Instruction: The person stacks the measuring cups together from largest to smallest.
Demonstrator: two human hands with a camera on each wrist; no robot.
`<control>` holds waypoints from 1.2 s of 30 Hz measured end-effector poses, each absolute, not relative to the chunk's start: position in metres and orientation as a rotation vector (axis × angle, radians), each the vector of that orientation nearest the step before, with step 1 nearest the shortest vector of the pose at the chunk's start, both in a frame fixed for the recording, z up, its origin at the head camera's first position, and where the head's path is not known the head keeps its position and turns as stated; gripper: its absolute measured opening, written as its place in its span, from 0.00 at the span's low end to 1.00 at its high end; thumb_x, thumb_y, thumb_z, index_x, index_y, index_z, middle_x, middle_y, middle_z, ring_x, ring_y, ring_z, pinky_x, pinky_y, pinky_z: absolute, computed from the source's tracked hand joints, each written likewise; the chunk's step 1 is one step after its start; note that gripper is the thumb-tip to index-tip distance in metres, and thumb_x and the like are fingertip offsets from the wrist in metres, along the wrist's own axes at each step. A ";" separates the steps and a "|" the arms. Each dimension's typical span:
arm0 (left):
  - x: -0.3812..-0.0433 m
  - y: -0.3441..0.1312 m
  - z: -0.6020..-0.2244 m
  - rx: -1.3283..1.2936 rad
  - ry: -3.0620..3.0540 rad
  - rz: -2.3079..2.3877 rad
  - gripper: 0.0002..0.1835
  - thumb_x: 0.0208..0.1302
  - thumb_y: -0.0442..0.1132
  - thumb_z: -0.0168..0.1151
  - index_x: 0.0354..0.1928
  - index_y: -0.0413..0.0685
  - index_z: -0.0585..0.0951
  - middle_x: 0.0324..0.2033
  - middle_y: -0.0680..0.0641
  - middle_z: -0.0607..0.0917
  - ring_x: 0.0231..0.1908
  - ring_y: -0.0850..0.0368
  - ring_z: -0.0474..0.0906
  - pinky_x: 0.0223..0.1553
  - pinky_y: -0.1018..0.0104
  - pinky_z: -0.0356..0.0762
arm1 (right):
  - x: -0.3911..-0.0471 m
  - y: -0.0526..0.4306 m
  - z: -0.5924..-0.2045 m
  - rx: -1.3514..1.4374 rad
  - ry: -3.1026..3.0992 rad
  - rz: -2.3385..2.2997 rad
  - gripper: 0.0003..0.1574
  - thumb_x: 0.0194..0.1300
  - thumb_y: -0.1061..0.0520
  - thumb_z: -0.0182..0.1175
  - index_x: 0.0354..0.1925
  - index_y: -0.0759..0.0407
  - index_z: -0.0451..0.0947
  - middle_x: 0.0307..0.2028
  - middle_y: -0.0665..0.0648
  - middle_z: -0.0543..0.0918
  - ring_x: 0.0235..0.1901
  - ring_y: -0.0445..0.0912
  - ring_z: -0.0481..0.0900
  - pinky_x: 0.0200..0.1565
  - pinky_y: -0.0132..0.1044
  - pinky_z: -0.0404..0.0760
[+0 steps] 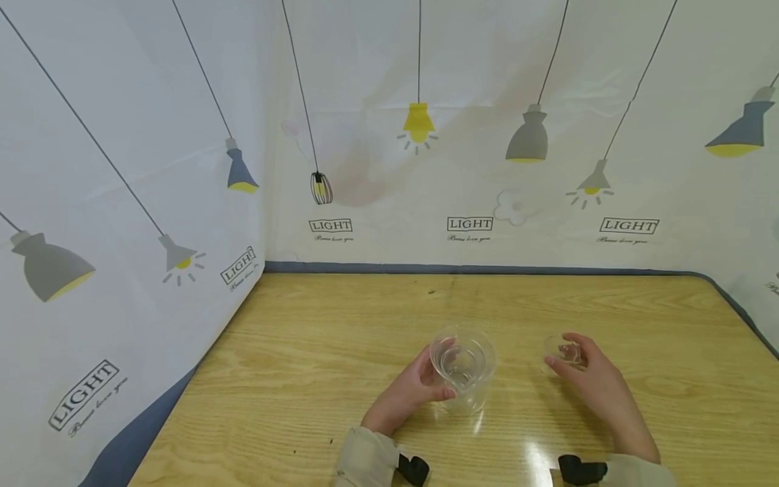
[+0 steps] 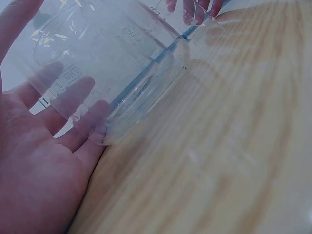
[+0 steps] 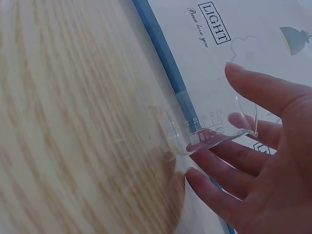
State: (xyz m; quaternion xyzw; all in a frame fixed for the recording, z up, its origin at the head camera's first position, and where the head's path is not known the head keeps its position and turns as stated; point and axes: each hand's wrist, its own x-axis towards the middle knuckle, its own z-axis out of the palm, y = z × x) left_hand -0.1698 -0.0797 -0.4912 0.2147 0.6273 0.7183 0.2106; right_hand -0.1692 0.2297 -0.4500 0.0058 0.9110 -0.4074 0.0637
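Note:
A large clear beaker (image 1: 473, 396) stands on the wooden table, left of a much smaller one. My left hand (image 1: 414, 382) holds it from the left, thumb on the near side and fingers around the far side. Through its wall (image 2: 131, 53) the fingers show in the left wrist view, and a clear layer appears near the base. To the right, my right hand (image 1: 599, 379) grips the small clear beaker (image 1: 556, 346) between thumb and fingers. Printed volume marks are visible on this small beaker (image 3: 197, 129) in the right wrist view, its base low at the tabletop.
The wood-grained table (image 1: 341, 325) extends past both hands. White wall covering (image 1: 377, 243) with printed lamps and LIGHT lettering rises behind and at the left, edged by a blue-grey band (image 1: 365, 268). Black straps (image 1: 414, 468) sit at both cuffs.

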 end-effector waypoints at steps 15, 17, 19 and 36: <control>-0.164 -0.079 -0.477 0.633 1.699 2.037 0.42 0.52 0.40 0.66 0.67 0.57 0.55 0.63 0.50 0.61 0.64 0.51 0.52 0.60 0.64 0.54 | -0.167 0.230 -0.446 0.074 2.738 -1.228 0.57 0.54 0.26 0.47 0.67 0.61 0.47 0.58 0.70 0.63 0.55 0.66 0.60 0.45 0.61 0.64; -0.162 -0.079 -0.470 0.632 1.699 2.037 0.42 0.52 0.39 0.65 0.67 0.55 0.55 0.63 0.48 0.61 0.64 0.50 0.52 0.60 0.65 0.54 | -0.167 0.230 -0.445 0.079 2.737 -1.237 0.57 0.53 0.26 0.47 0.67 0.61 0.46 0.59 0.70 0.62 0.55 0.67 0.60 0.45 0.61 0.64; -0.162 -0.079 -0.470 0.630 1.705 2.036 0.42 0.52 0.39 0.66 0.67 0.55 0.55 0.63 0.48 0.61 0.64 0.50 0.52 0.60 0.65 0.54 | -0.167 0.230 -0.445 0.081 2.733 -1.250 0.57 0.53 0.26 0.47 0.67 0.60 0.46 0.60 0.71 0.60 0.55 0.67 0.59 0.44 0.62 0.64; -0.161 -0.079 -0.470 0.627 1.694 2.043 0.41 0.52 0.40 0.66 0.67 0.55 0.55 0.63 0.48 0.61 0.64 0.49 0.52 0.60 0.64 0.55 | -0.167 0.230 -0.447 0.029 2.748 -1.351 0.52 0.56 0.30 0.49 0.67 0.59 0.47 0.54 0.66 0.66 0.55 0.64 0.62 0.45 0.58 0.67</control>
